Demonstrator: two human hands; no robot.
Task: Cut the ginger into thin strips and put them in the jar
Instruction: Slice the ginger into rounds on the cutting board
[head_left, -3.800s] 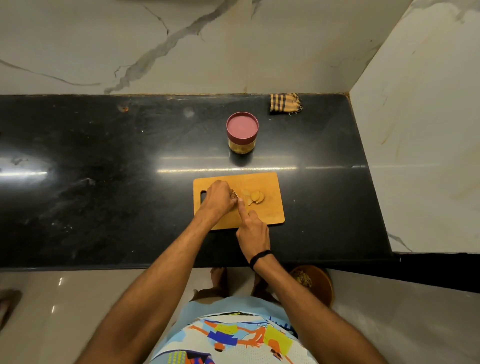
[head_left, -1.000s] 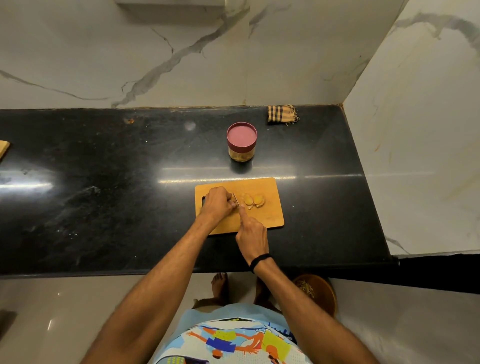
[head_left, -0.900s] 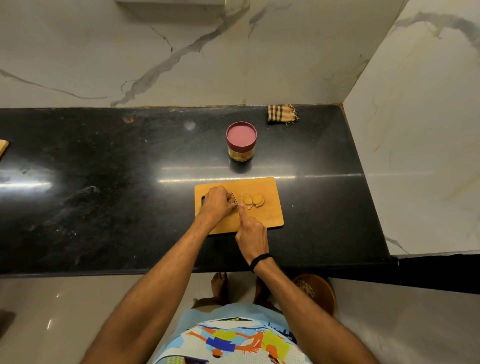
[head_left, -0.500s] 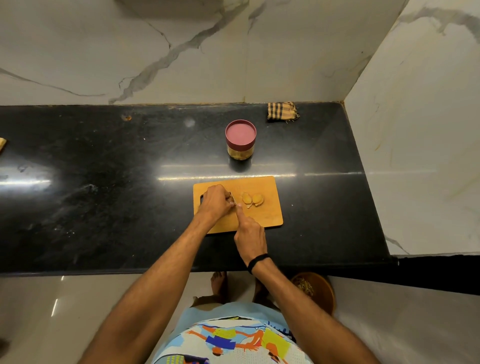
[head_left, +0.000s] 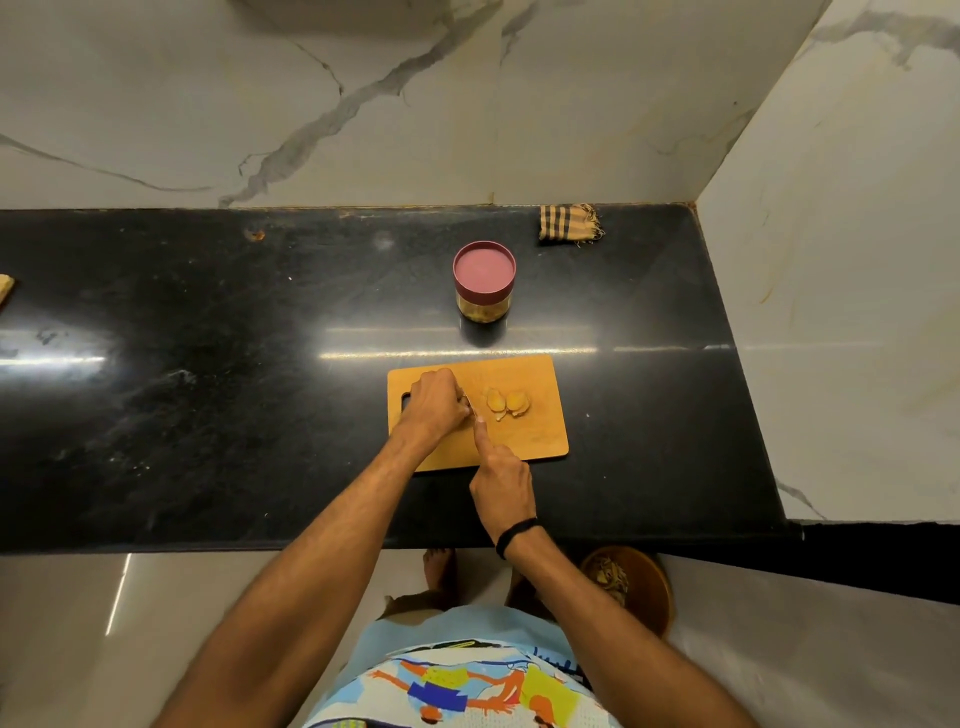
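A wooden cutting board (head_left: 540, 436) lies on the black counter. My left hand (head_left: 436, 402) is curled over a piece of ginger on the board's left half; the piece is almost wholly hidden under the fingers. My right hand (head_left: 501, 483) grips a knife (head_left: 470, 408), its index finger stretched along the blade, which sits right against my left fingers. A few yellow ginger slices (head_left: 508, 402) lie just right of the blade. The jar (head_left: 484, 280), with a maroon lid on it and yellow contents, stands behind the board.
A checked cloth (head_left: 569, 223) lies at the back right by the marble wall. A wooden bowl (head_left: 631, 582) sits on the floor below the counter edge. A pale object (head_left: 5, 288) pokes in at the far left.
Both hands stay in the same place on the board, with only small knife movement. The slices to the right lie as before. The camera has shifted slightly.
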